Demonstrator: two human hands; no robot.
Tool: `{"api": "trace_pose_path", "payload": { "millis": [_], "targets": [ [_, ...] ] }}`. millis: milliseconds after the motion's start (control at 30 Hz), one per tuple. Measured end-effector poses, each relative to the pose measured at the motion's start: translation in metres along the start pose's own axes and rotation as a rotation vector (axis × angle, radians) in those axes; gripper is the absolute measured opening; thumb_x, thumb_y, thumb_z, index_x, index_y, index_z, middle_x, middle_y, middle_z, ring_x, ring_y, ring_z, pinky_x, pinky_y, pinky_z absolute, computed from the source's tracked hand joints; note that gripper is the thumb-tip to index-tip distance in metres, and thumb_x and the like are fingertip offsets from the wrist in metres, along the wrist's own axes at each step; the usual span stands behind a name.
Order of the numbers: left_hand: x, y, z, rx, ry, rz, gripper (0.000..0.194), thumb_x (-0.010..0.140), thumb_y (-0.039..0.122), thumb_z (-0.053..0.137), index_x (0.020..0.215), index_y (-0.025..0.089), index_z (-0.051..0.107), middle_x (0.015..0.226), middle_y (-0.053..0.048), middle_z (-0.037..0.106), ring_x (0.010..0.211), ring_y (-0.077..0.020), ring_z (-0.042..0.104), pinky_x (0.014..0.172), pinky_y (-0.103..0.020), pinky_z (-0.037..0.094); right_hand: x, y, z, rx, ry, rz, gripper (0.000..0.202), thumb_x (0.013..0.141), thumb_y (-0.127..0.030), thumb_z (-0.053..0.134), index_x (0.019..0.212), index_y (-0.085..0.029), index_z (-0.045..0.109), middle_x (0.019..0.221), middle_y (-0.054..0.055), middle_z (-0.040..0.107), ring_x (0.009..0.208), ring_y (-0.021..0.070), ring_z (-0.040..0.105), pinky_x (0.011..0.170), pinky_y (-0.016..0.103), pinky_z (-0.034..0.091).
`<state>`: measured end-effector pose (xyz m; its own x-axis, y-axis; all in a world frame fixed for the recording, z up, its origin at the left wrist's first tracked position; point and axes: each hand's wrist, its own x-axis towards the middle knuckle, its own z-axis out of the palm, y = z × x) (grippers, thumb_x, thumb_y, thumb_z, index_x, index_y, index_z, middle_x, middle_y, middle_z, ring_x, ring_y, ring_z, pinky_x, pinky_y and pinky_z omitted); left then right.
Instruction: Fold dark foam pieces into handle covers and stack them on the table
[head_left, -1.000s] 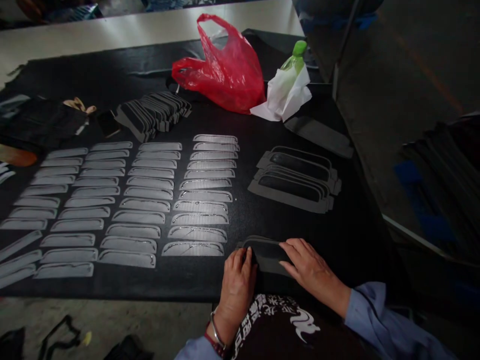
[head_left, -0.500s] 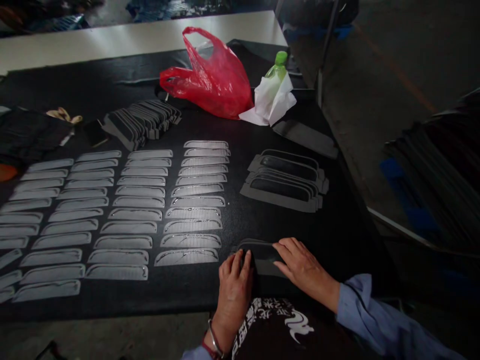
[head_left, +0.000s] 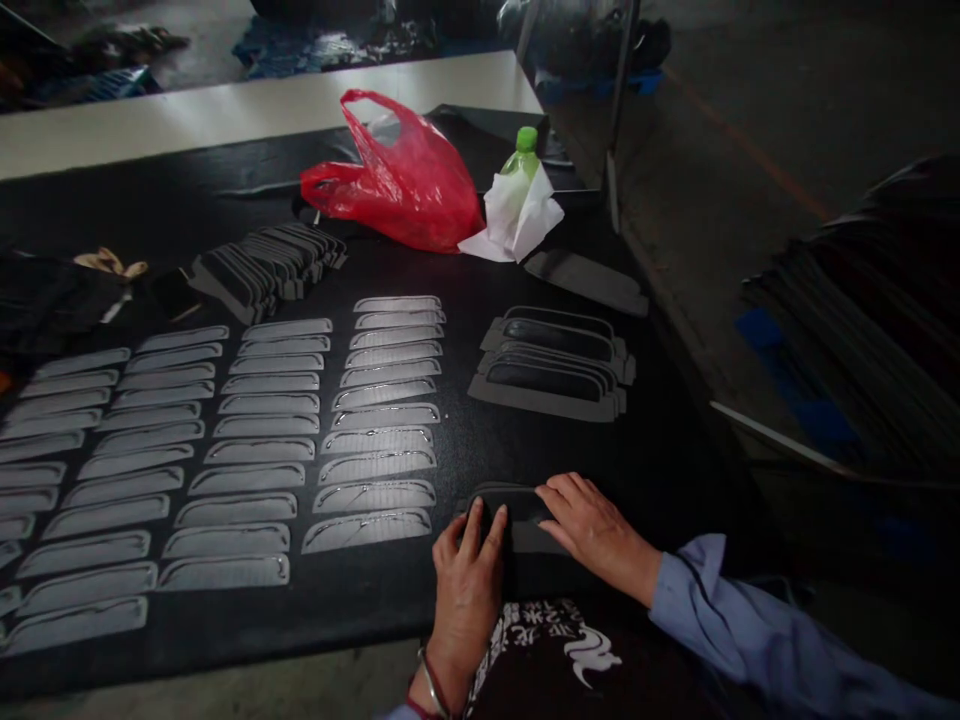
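A dark grey, flat strip-like piece (head_left: pixel 534 537) with a rounded upper edge lies near the front edge of the black-covered table. My left hand (head_left: pixel 469 565) rests at its left end, with the index and middle fingers stretched out and apart. At the right end, my right hand (head_left: pixel 589 525) touches the piece with its fingertips, the thumb held away from the fingers. Part of the piece is hidden beneath both hands. Left of my left hand run columns of grey curved pieces (head_left: pixel 367 530) with shiny lines along their upper edges.
Dark frame-shaped pieces (head_left: pixel 544 402) lie overlapped beyond my hands, and another fanned stack (head_left: pixel 266 265) sits farther left. A red plastic bag (head_left: pixel 420 190) and a green-capped bottle (head_left: pixel 525 150) wrapped in white paper (head_left: pixel 517 220) stand at the back. Dark sheets (head_left: pixel 862 330) are piled at right.
The camera view has shifted slightly, moving the back objects left and down in the picture. The index and middle fingers of my left hand are spread farther apart; my right hand keeps its place on the piece.
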<state>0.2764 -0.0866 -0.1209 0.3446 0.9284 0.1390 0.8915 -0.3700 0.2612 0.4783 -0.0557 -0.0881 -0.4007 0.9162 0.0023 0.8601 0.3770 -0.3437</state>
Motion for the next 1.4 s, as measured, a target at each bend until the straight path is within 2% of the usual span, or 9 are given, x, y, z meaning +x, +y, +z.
{"api": "trace_pose_path", "payload": {
  "millis": [100,200,333,467,700,800,1000,1267,1400],
  "targets": [
    [0.000,0.001,-0.001,0.014,-0.012,0.002,0.052,0.078,0.010,0.060,0.126,0.030,0.052,0.129,-0.007,0.052,0.101,-0.0240,0.048,0.084,-0.039,0.043,-0.007,0.003,-0.001,0.023,0.058,0.018,0.040,0.076,-0.017,0.066,0.114,-0.018,0.052,0.100,0.009,0.059,0.092,0.0230,0.055,0.078,0.037,0.051],
    [-0.001,0.001,0.000,0.019,-0.020,-0.004,0.051,0.079,0.012,0.060,0.126,0.030,0.052,0.130,-0.007,0.052,0.102,-0.0245,0.048,0.085,-0.040,0.042,-0.024,0.012,-0.006,0.056,0.147,0.117,0.040,0.081,-0.020,0.060,0.119,-0.019,0.050,0.106,0.010,0.058,0.099,0.0236,0.055,0.084,0.039,0.050],
    [-0.002,-0.001,0.002,0.046,-0.030,0.016,0.049,0.081,0.013,0.056,0.127,0.030,0.050,0.130,-0.008,0.052,0.103,-0.0244,0.047,0.086,-0.039,0.042,-0.053,0.025,-0.012,0.196,0.212,0.318,0.022,0.089,-0.026,0.048,0.109,-0.022,0.055,0.099,0.007,0.058,0.091,0.0190,0.059,0.081,0.033,0.052],
    [-0.003,-0.002,0.002,0.088,-0.028,0.044,0.047,0.084,0.013,0.053,0.128,0.029,0.050,0.130,-0.008,0.051,0.104,-0.0247,0.047,0.084,-0.039,0.042,-0.068,0.028,-0.008,0.306,0.223,0.457,0.019,0.091,-0.027,0.042,0.100,-0.021,0.058,0.091,0.006,0.060,0.085,0.0177,0.061,0.076,0.031,0.052],
    [-0.002,0.002,0.000,0.127,-0.016,0.055,0.044,0.084,0.012,0.052,0.125,0.027,0.053,0.128,-0.010,0.052,0.104,-0.0252,0.047,0.085,-0.040,0.043,-0.068,0.019,0.011,0.348,0.186,0.524,0.026,0.092,-0.026,0.039,0.105,-0.021,0.060,0.093,0.007,0.060,0.084,0.0175,0.061,0.079,0.031,0.051],
    [-0.002,0.002,0.000,0.160,-0.028,0.067,0.045,0.084,0.013,0.051,0.127,0.028,0.051,0.129,-0.010,0.052,0.105,-0.0250,0.047,0.084,-0.040,0.043,-0.067,0.020,0.016,0.347,0.219,0.529,0.024,0.091,-0.027,0.040,0.105,-0.021,0.059,0.093,0.006,0.059,0.083,0.0173,0.061,0.079,0.031,0.051],
    [-0.004,0.004,0.000,0.200,-0.050,0.050,0.047,0.085,0.013,0.048,0.129,0.028,0.048,0.130,-0.010,0.052,0.109,-0.0264,0.047,0.087,-0.043,0.040,-0.061,0.027,0.025,0.317,0.295,0.580,0.014,0.086,-0.031,0.049,0.095,-0.021,0.056,0.082,0.004,0.056,0.071,0.0169,0.058,0.068,0.031,0.051],
    [-0.004,0.003,0.008,0.149,-0.039,0.143,0.047,0.083,0.008,0.045,0.130,0.016,0.047,0.127,-0.008,0.056,0.111,-0.0229,0.046,0.095,-0.039,0.035,-0.054,0.025,0.021,0.302,0.281,0.590,0.004,0.084,-0.026,0.050,0.083,-0.022,0.052,0.077,0.002,0.055,0.068,0.0156,0.056,0.063,0.028,0.047],
    [-0.001,0.007,0.004,0.130,-0.067,0.095,0.052,0.082,0.010,0.049,0.130,0.028,0.046,0.127,-0.005,0.056,0.110,-0.0232,0.047,0.093,-0.040,0.035,-0.053,0.025,0.020,0.311,0.247,0.607,0.004,0.084,-0.025,0.049,0.081,-0.022,0.050,0.077,0.002,0.053,0.069,0.0162,0.055,0.063,0.028,0.046]
  ]
}}
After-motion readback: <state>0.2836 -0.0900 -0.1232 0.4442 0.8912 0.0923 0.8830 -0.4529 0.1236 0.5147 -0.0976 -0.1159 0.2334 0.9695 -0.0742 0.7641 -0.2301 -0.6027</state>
